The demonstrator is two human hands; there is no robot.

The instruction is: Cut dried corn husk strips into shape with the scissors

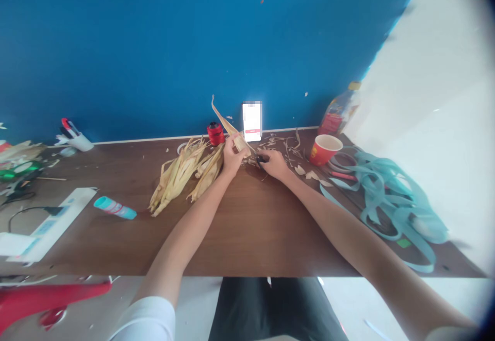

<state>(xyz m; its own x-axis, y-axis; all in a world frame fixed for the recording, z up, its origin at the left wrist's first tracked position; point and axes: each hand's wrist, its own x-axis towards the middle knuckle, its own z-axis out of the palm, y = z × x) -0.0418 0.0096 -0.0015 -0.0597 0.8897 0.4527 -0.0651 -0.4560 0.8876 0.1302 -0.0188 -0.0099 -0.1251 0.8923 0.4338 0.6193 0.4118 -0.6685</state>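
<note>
Dried corn husk strip [231,127] gripped in L hand [233,158], tip pointing up twd wall. Small black tool [262,159] held narrow in R hand [274,165], just beside husk's lower end; exact tool too small to tell. Husk bundles [176,181] laid on wooden worktop [263,233] just left of L hand, husk scraps [278,148] strewn nr R hand. Red paper cup [325,149] and teal ribbon [386,197] placed to right.

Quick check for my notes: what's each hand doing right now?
Left hand: closed, holding a dried corn husk.
Right hand: closed, holding a small black tool.
</note>
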